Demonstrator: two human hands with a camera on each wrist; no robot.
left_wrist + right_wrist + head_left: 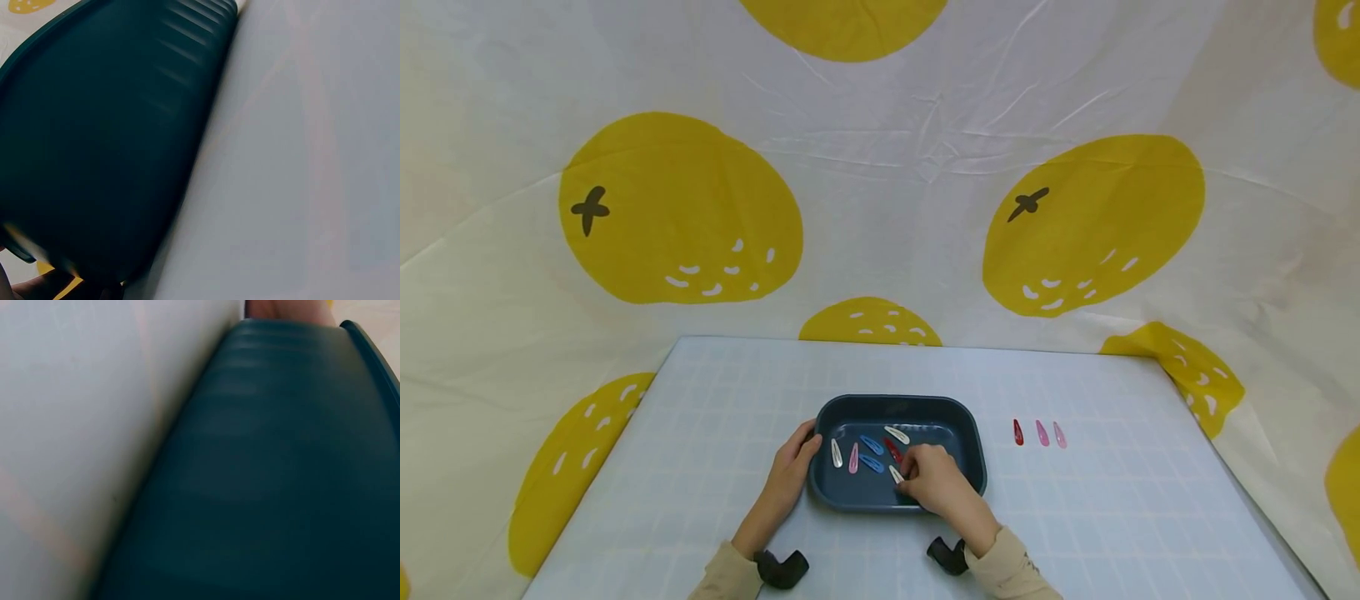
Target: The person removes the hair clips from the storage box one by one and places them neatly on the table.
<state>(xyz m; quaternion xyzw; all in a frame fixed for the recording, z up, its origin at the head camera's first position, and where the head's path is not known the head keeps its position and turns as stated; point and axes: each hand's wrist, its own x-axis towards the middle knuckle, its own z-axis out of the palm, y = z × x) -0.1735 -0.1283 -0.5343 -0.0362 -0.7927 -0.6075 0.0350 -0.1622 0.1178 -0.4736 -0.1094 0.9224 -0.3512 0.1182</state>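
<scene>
A dark blue-green tray (895, 504) stands on the table, with several snap hair clips lying in it: white, blue, pink and red. My left hand (788, 467) holds the tray's left end, thumb at the rim. Inside the tray, toward its right half, my right hand (936, 479) pinches the lower end of a white hair clip (896, 474); its fingertips are partly hidden. Just above that hand lies a red hair clip (892, 451). Both wrist views show mostly the tray's outer wall, close up and dim.
Right of the tray, a red hair clip (1018, 432), a pink hair clip (1042, 432) and a paler pink hair clip (1060, 435) lie in a row on the pale checked tabletop (1120, 500). A white curtain (887, 208) with yellow fruit prints hangs behind the table.
</scene>
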